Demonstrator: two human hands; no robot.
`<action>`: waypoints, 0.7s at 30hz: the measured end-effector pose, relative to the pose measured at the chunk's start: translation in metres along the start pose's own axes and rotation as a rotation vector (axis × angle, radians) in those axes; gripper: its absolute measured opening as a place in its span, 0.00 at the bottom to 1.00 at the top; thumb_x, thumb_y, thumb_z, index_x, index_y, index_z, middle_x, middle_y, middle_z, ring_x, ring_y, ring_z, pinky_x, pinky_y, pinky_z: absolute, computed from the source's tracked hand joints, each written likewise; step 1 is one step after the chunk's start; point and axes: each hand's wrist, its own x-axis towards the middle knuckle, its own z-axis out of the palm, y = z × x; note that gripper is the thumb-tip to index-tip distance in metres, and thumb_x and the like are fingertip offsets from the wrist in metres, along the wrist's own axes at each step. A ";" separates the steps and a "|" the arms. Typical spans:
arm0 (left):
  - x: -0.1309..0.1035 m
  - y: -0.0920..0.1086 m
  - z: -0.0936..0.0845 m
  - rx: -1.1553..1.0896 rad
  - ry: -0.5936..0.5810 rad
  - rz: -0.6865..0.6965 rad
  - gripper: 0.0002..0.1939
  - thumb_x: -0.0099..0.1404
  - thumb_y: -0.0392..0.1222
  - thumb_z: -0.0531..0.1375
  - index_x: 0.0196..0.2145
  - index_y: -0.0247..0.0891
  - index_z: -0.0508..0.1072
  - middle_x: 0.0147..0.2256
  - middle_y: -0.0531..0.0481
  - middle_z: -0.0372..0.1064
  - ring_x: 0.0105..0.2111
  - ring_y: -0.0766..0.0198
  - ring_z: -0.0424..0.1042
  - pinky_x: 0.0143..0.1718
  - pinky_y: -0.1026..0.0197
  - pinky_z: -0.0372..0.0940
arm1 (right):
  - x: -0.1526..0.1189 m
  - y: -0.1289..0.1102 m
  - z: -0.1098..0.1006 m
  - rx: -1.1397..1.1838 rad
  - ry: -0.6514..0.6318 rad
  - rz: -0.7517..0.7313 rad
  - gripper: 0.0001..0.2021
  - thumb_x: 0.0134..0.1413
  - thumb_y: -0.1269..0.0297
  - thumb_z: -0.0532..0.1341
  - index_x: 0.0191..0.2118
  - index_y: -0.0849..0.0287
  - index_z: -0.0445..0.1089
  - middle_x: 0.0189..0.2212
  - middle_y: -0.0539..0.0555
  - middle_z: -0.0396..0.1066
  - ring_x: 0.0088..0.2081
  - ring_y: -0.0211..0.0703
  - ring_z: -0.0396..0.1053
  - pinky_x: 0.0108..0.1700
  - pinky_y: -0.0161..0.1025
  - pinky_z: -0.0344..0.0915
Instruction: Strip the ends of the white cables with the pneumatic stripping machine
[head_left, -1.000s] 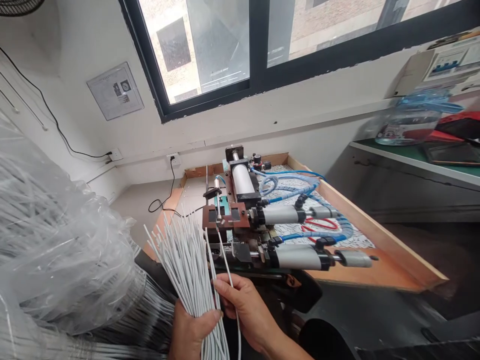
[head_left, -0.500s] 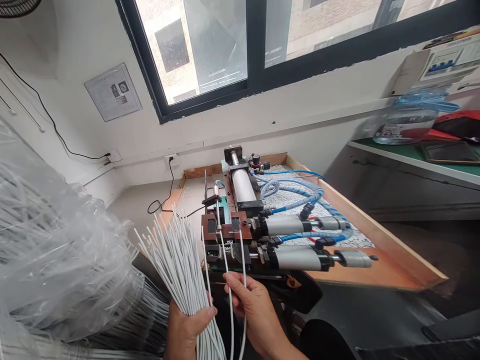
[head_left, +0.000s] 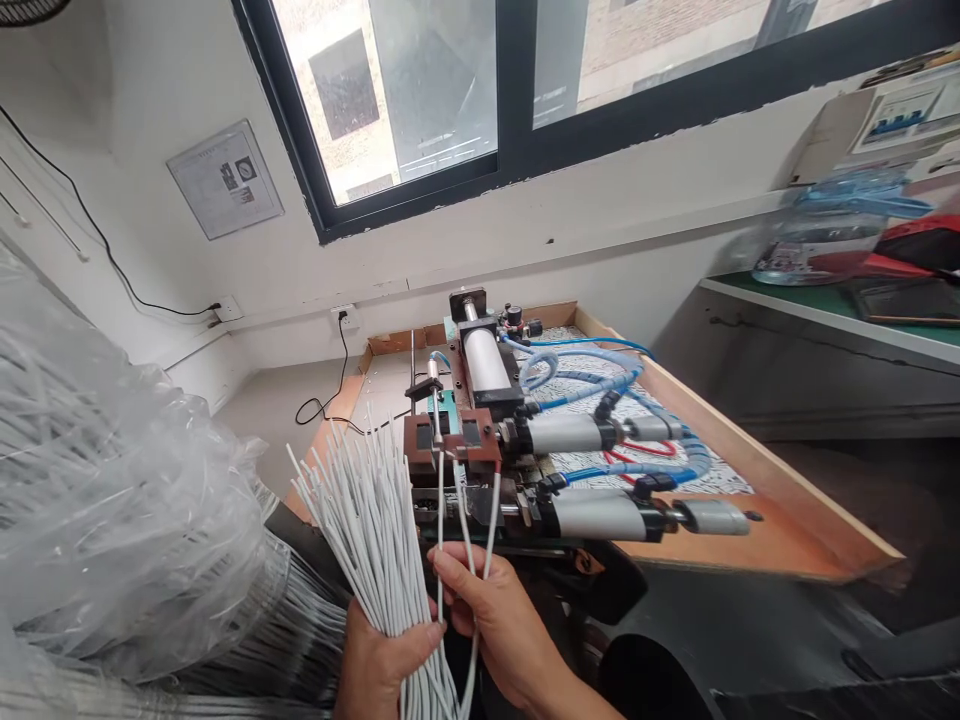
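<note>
And here the left hand (head_left: 386, 652) has its fingers wrapped around a thick bundle of slim, pale grey-white cables (head_left: 379, 540), the ends fanning up toward eleven o'clock! At three o'clock from it, the right hand (head_left: 499, 615) has its fingers closed on three separate pale grey-white strands (head_left: 490, 530), whose tips point to twelve o'clock, in front of a reddish-brown block (head_left: 489, 445) (whether they touch it, I can't tell). At one o'clock from that hand sits a machine of silver cylinders and black fittings (head_left: 596, 515) on an orange, wood-rimmed tabletop (head_left: 787, 540). Toward ten o'clock from the left hand bulges crumpled clear plastic wrapping (head_left: 172, 480) around more cables.
</note>
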 end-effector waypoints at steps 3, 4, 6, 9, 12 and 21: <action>-0.001 0.004 -0.004 -0.103 -0.077 -0.019 0.10 0.33 0.34 0.63 0.20 0.37 0.73 0.19 0.49 0.72 0.24 0.56 0.69 0.30 0.57 0.61 | -0.006 0.001 -0.004 -0.072 0.077 -0.045 0.16 0.40 0.54 0.61 0.19 0.63 0.64 0.12 0.45 0.54 0.15 0.27 0.45 0.18 0.30 0.36; -0.002 0.007 -0.004 -0.153 -0.099 -0.048 0.11 0.34 0.33 0.62 0.21 0.37 0.73 0.19 0.49 0.72 0.24 0.57 0.69 0.30 0.57 0.61 | -0.007 0.001 -0.006 -0.072 0.096 -0.049 0.16 0.40 0.54 0.61 0.18 0.63 0.64 0.12 0.44 0.53 0.15 0.27 0.44 0.18 0.30 0.36; -0.003 0.013 -0.002 -0.231 -0.125 -0.082 0.13 0.34 0.31 0.61 0.23 0.36 0.74 0.19 0.49 0.72 0.22 0.58 0.69 0.28 0.58 0.62 | -0.007 0.001 -0.008 -0.047 0.126 -0.045 0.15 0.38 0.54 0.62 0.18 0.63 0.64 0.11 0.43 0.51 0.15 0.27 0.43 0.17 0.30 0.35; -0.004 0.020 0.002 -0.267 -0.112 -0.083 0.11 0.34 0.32 0.61 0.22 0.36 0.74 0.18 0.50 0.71 0.20 0.60 0.68 0.26 0.60 0.62 | -0.002 0.000 -0.010 -0.006 0.148 -0.016 0.14 0.37 0.55 0.63 0.18 0.63 0.65 0.10 0.42 0.50 0.14 0.26 0.41 0.17 0.30 0.34; 0.000 0.018 0.002 -0.277 -0.101 -0.066 0.08 0.36 0.33 0.62 0.20 0.35 0.73 0.18 0.51 0.71 0.20 0.62 0.67 0.25 0.61 0.61 | 0.003 -0.001 -0.010 0.008 0.152 0.016 0.14 0.36 0.56 0.63 0.18 0.63 0.64 0.10 0.42 0.50 0.14 0.26 0.41 0.17 0.29 0.34; 0.004 0.010 0.003 -0.256 -0.191 0.086 0.16 0.39 0.34 0.63 0.31 0.37 0.73 0.24 0.51 0.72 0.24 0.60 0.67 0.29 0.59 0.61 | 0.008 -0.001 -0.003 -0.002 -0.056 0.043 0.13 0.35 0.57 0.64 0.23 0.65 0.68 0.13 0.43 0.52 0.16 0.27 0.46 0.19 0.29 0.44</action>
